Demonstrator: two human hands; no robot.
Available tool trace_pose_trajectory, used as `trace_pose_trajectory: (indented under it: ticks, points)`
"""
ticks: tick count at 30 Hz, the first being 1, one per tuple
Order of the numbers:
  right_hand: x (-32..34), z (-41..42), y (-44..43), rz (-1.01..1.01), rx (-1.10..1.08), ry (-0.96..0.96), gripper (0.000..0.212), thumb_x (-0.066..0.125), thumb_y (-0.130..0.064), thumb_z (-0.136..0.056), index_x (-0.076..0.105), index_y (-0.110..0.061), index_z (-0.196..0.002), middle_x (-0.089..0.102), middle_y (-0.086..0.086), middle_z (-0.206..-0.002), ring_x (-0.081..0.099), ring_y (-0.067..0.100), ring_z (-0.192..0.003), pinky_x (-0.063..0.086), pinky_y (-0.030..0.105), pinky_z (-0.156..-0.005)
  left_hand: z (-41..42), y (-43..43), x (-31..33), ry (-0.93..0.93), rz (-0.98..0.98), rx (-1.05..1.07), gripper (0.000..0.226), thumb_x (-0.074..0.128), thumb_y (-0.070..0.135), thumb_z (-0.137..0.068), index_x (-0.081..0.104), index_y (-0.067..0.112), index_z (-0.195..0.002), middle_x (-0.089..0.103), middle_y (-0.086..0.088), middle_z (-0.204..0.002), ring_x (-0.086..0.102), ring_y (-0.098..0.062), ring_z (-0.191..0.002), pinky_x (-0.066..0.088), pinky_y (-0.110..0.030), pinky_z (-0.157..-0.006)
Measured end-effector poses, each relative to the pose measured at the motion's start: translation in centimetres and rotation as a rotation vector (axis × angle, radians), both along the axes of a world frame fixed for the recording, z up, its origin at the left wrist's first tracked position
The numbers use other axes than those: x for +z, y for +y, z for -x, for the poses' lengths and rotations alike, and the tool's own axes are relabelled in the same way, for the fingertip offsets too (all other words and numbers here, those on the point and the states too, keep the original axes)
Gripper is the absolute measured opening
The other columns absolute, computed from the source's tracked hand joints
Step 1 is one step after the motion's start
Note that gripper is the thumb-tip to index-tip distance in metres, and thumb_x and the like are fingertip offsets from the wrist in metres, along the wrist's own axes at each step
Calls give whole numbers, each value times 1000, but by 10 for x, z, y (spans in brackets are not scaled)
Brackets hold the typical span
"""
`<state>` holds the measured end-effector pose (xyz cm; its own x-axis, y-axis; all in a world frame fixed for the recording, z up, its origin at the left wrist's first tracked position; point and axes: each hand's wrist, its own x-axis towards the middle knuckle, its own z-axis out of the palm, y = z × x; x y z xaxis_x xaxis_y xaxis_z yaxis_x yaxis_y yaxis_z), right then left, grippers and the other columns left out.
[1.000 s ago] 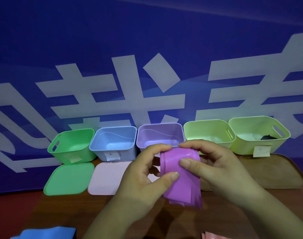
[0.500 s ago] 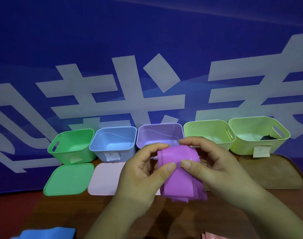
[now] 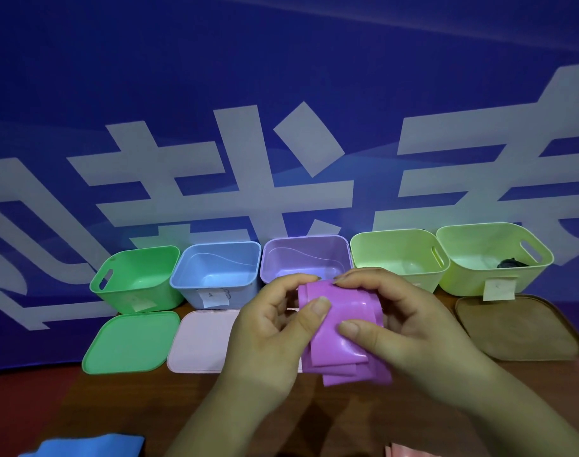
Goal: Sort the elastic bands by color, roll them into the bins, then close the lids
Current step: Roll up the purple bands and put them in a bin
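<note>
The rolling step is in hand. The purple band [image 3: 340,334] is pinched on its left by the left hand [image 3: 268,328], fingers curled and thumb pressed to its face. On its right it is gripped by the curled right hand [image 3: 413,324], just before the purple bin [image 3: 301,255]. The loose tails are judged unrolled, so tighter winding is called for before the drop.
</note>
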<state>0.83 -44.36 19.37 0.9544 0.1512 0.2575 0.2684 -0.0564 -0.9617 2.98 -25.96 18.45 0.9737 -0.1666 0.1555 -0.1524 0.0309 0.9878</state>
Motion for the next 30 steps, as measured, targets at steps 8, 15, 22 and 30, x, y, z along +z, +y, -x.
trace_pose_trajectory:
  ticks: [8,15,22,30]
  points:
    - [-3,0,4,20,-105,30,31,72,-31,-77,69,-37,-107,68,-9,-109,66,7,-94,50,15,-78,8,2,2,-67,-136,-93,36,53,58,-83,56,51,-117,67,17,-112,68,-9,-95,53,-22,-77]
    - [-2,1,5,63,-142,62,30,62,-49,-79,65,-35,-106,68,-12,-101,64,4,-86,48,12,-72,12,4,-1,-163,-280,-170,37,52,56,-88,47,49,-125,59,16,-122,62,-17,-111,53,-32,-89]
    - [-11,2,13,66,-147,111,29,47,-53,-86,57,-37,-108,65,-11,-100,61,8,-86,46,27,-78,15,0,-9,-189,-377,-113,33,45,57,-92,42,50,-124,60,14,-114,62,-15,-102,53,-33,-85]
    - [-13,8,15,143,-165,-5,38,45,-58,-82,52,-39,-114,58,-16,-115,56,9,-108,43,26,-91,15,-2,-16,-134,-306,-47,36,45,58,-92,50,45,-124,64,9,-114,63,-19,-105,54,-46,-90]
